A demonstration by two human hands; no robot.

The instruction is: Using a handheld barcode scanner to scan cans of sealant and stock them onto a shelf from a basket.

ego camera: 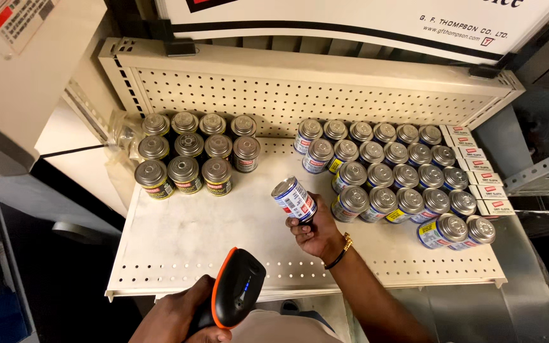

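Right hand (316,232): centre frame, fingers wrapped around a tilted blue-labelled can (293,198).
Left hand (176,317): bottom edge, gripping a black-and-orange scanner (236,293).
Shelf (185,235): cream, perforated.

A cream metal shelf (179,254) with rows of small holes fills the middle of the view. Its pegboard back wall (300,89) stands at twelve o'clock, and a white sign board (351,16) hangs above that. At ten o'clock a beige cabinet (27,70) juts in. A grey slotted metal bracket (541,170) crosses at three o'clock. At eight o'clock the space beside the shelf lies dark. The light is warm and falls evenly from above.
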